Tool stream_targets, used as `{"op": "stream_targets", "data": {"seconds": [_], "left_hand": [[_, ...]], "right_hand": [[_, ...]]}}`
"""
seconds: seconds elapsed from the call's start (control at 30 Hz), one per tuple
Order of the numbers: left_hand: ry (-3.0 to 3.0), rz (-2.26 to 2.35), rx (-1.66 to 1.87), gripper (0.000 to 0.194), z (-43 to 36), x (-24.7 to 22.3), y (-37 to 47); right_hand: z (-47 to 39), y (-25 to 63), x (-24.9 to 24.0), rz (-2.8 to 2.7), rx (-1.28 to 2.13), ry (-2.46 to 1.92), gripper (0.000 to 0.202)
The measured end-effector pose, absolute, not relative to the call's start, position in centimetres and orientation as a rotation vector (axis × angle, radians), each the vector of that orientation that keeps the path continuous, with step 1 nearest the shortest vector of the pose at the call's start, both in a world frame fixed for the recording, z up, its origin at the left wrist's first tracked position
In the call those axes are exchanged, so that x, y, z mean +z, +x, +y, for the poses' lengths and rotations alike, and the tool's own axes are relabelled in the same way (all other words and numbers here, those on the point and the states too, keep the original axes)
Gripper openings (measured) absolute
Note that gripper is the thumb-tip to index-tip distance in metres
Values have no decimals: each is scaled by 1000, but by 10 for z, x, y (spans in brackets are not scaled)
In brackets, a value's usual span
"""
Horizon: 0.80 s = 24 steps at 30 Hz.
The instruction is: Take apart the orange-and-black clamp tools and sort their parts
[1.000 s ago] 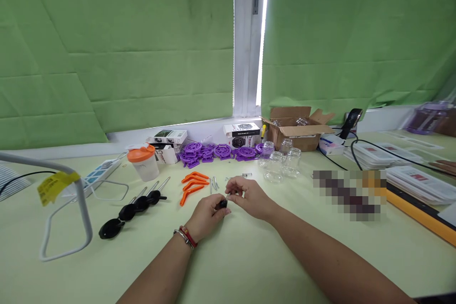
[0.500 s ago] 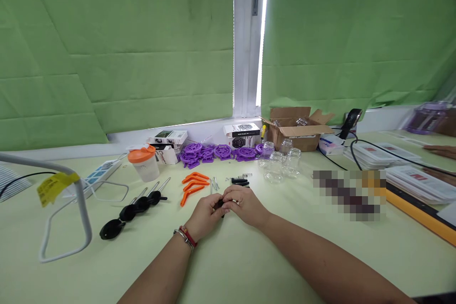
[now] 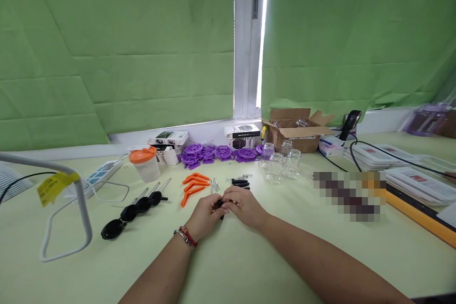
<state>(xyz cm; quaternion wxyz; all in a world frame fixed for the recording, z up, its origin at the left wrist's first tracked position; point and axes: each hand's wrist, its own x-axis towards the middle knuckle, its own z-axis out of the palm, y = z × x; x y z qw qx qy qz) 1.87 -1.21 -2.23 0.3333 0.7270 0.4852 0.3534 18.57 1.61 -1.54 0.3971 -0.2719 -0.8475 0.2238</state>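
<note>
My left hand (image 3: 205, 216) and my right hand (image 3: 245, 205) meet over the middle of the table, fingers closed around a small black part (image 3: 218, 204). Most of that part is hidden by the fingers; a dark tip pokes out below. Just beyond the hands lie several black pieces (image 3: 241, 183) and thin metal springs (image 3: 245, 177). Left of these are a few metal pins (image 3: 214, 184) and several bent orange handles (image 3: 195, 183). A row of round black pieces with metal rods (image 3: 143, 203) lies farther left.
Purple wheel-like frames (image 3: 223, 153) and small boxes (image 3: 242, 131) line the wall. Clear jars (image 3: 275, 168) stand before an open carton (image 3: 302, 138). An orange-lidded cup (image 3: 147, 166) and a grey metal stand (image 3: 86, 218) are on the left. Stacked white packs (image 3: 420, 184) lie right.
My hands stay nearly in place around the black part, whose lower tip has shifted slightly. At the far right, another person's hand has mostly left the view.
</note>
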Motion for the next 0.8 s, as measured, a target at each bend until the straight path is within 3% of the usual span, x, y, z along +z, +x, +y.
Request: {"op": "stream_targets", "data": {"seconds": [0.17,0.8], "left_hand": [[1813,1254,1007,31,-13,-20,18],[1980,1896,694,15,2,-24,-30]], "right_hand": [[22,189,-18,-2172,528,-667,19],[92,245,-42,-1681,482,-1260,21]]}}
